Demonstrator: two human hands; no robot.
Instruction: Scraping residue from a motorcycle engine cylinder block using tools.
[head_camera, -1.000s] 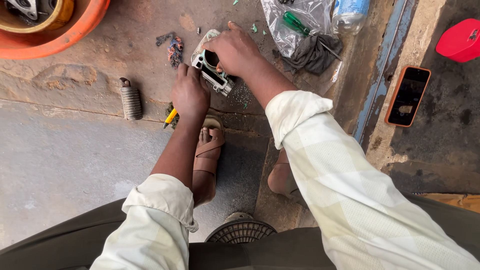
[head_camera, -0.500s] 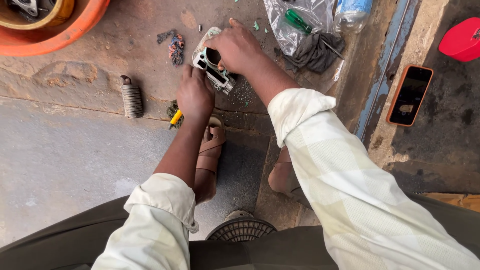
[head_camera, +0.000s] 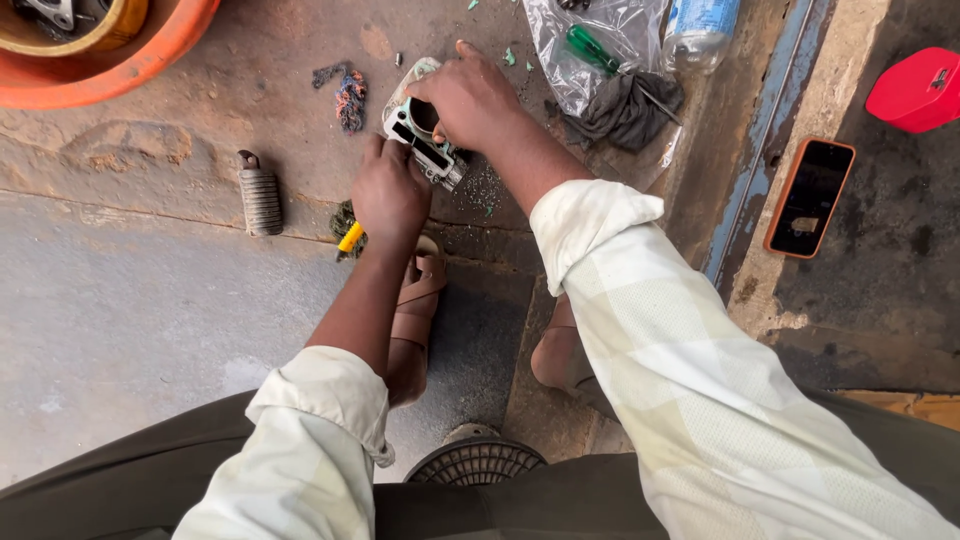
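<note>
The left hand (head_camera: 390, 195) has been brought up against the grey metal engine cylinder block (head_camera: 425, 145), which is being gripped by the right hand (head_camera: 470, 100) on the concrete floor (head_camera: 150, 300) near its raised step; a yellow-handled tool (head_camera: 350, 238) is being held in the left fist. Scraping appears unfinished, with green flakes lying around.

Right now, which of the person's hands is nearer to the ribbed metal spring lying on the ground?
Left. The left hand is just right of the spring and apart from it; the right hand is farther away, up on the metal engine part.

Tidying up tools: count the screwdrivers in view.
2: a green-handled screwdriver on the plastic bag; a yellow-handled tool, probably one, under the left hand. Others may be hidden.
</note>
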